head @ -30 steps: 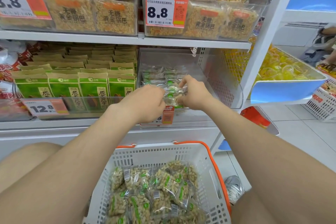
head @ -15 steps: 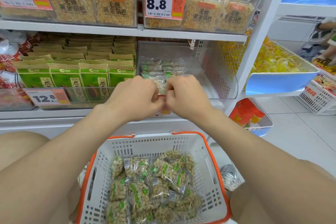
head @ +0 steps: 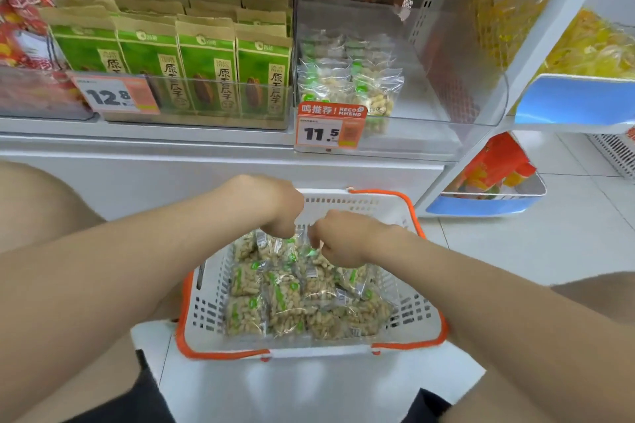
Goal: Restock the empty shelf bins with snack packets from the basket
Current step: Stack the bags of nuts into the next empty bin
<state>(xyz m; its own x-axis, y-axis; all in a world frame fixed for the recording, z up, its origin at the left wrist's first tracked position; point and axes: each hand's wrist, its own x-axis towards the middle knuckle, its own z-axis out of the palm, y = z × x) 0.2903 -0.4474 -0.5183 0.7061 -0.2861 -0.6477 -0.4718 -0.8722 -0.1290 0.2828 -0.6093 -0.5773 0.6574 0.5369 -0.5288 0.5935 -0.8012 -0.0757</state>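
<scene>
Both hands reach into the white, orange-rimmed basket (head: 415, 316) on the floor. The left hand (head: 275, 213) and right hand (head: 340, 240) are close together, fingers curled down onto the snack packets (head: 285, 306). I cannot tell whether either one grips a packet. About a dozen overlapping packets fill the basket.

At 12 o'clock on the shelf (head: 171, 134), one clear bin (head: 446, 86) holds a few stocked packets (head: 343, 79) on its left side, partly hidden by the 11.5 price tag (head: 326, 130).

At 9 o'clock from the bin stand four front green seed bags (head: 206, 72) behind a 12.8 tag (head: 113, 94). At 3 o'clock is a blue tray (head: 577, 103).
</scene>
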